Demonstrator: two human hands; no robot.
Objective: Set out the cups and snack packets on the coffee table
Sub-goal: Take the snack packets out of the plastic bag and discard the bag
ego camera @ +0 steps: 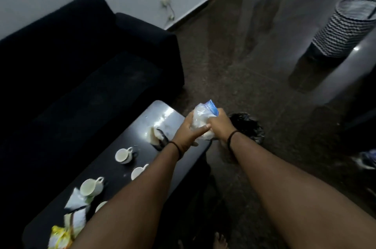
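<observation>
Both hands hold a clear plastic packet (200,115) with a blue top strip above the far right corner of the dark coffee table (114,169). My left hand (188,133) grips its lower side and my right hand (218,124) grips its right side. White cups stand on the table: one (123,155) mid-table, one (137,172) partly behind my left forearm, one (91,186) nearer me. Snack packets lie at the near left: a white one (76,201) and a yellow one (60,236). A pale object with a dark strap (155,137) lies under my left hand.
A dark sofa (81,69) runs along the table's far side. A black plastic bag (247,124) sits on the floor just beyond the table's end. A striped basket (348,27) stands far right. Shoes (366,159) lie at the right edge. My bare toes (219,241) show at the bottom.
</observation>
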